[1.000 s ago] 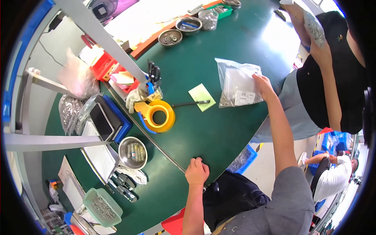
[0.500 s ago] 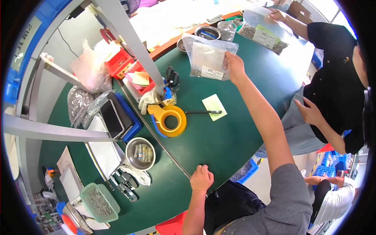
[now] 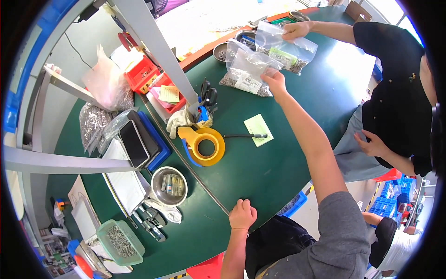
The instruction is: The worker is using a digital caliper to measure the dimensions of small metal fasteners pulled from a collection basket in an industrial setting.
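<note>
Bag [image 3: 246, 72], one: clear plastic, held beyond the tape dispenser [image 3: 219, 149] and a little to its right. Its upper part is slack, creased and see-through; its bottom bulges with small grey metal pieces. A white label with dark print sits low on the front. Whether its base touches the table [image 3: 232, 181] I cannot tell.

My right hand [image 3: 275, 83]: fingers pinched on the bag's right side, near its upper corner.

My left hand [image 3: 242, 215]: on my side of the tape dispenser, to its right, at the table edge; fingers curled in a loose fist. What lies inside the curl is hidden.

Second bag [image 3: 287, 46], same kind: farther beyond the tape dispenser, just behind mine, with a green slip and grey pieces within. A co-worker's hand [image 3: 297, 30] grips its top.

Note [image 3: 257, 123], pale green: right of the tape dispenser, a black pen [image 3: 241, 136] lying across it.

Glove [image 3: 178, 122], off-white: just beyond the tape dispenser, to its left.

Bowl [image 3: 169, 201], steel, holding small vials: left of the tape dispenser, on my side.
</note>
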{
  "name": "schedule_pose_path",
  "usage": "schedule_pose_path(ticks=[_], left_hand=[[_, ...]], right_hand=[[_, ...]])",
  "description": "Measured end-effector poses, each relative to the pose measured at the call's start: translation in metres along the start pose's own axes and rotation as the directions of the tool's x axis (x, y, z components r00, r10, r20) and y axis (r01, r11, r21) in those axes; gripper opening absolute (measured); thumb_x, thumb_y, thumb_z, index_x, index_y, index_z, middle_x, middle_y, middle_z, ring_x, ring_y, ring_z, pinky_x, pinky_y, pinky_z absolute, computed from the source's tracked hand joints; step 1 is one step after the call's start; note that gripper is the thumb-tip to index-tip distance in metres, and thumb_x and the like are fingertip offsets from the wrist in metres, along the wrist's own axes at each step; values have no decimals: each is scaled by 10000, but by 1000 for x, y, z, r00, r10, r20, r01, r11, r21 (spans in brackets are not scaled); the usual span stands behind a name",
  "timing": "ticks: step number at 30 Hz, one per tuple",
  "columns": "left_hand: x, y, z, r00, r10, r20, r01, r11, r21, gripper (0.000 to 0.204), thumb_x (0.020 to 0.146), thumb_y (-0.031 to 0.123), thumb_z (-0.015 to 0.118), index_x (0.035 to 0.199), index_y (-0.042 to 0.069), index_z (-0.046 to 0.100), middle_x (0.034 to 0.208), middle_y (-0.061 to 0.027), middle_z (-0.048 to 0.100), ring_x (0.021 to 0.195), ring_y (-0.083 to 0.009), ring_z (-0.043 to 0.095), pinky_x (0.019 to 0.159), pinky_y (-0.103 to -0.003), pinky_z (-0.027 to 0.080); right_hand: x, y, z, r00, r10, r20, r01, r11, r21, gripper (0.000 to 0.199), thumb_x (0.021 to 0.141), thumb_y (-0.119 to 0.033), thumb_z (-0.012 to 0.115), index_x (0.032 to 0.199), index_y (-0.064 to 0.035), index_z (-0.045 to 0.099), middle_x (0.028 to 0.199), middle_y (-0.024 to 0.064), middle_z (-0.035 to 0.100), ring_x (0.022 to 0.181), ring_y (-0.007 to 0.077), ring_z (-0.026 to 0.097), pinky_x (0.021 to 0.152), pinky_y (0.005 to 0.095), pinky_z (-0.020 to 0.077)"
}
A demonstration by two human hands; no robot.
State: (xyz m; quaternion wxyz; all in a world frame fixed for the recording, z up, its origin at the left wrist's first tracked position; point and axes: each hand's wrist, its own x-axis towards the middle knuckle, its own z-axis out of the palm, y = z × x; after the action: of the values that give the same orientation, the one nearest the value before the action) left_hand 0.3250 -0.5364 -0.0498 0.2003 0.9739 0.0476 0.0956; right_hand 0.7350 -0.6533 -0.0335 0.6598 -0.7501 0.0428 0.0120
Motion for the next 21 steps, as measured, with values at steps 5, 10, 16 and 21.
schedule_pose_path(ticks=[5, 10, 16, 21], left_hand=[[3, 1, 3, 999, -29, -21, 30, 999, 11, 172, 635, 128, 541, 794, 133, 475, 758, -43, 498, 532, -217, 529, 428, -342, 446], [13, -8, -22, 953, -139, 269, 177, 977, -120, 168, 678, 154, 541, 818, 73, 496, 805, -103, 510, 650, -257, 581, 546, -377, 493], [21, -2, -9, 982, -68, 179, 117, 953, -281, 141, 709, 150, 522, 798, 42, 500, 794, -115, 505, 644, -267, 580, 549, -384, 479], [-13, -3, -12, 990, -141, 19, 139, 933, -332, 155, 718, 151, 542, 831, 53, 506, 799, -120, 512, 657, -284, 568, 572, -388, 461]], right_hand=[[-16, -14, 6, 972, -109, -210, 77, 985, -156, 379, 698, -240, 675, 974, 4, 583, 945, 112, 608, 868, 207, 576, 781, 307, 436], [-25, 26, 16, 980, -180, 82, 181, 644, -743, 469, 680, -403, 644, 912, 1, 595, 960, 173, 587, 914, 310, 553, 797, 375, 424], [1, 71, -75, 930, -326, 169, 366, 852, -373, 250, 799, -98, 548, 1024, 9, 570, 953, 88, 609, 874, 172, 557, 800, 286, 437], [-162, 13, -45, 784, -497, 371, 620, 641, -452, 172, 793, -8, 513, 951, 7, 581, 958, 101, 590, 879, 193, 554, 805, 287, 441]])
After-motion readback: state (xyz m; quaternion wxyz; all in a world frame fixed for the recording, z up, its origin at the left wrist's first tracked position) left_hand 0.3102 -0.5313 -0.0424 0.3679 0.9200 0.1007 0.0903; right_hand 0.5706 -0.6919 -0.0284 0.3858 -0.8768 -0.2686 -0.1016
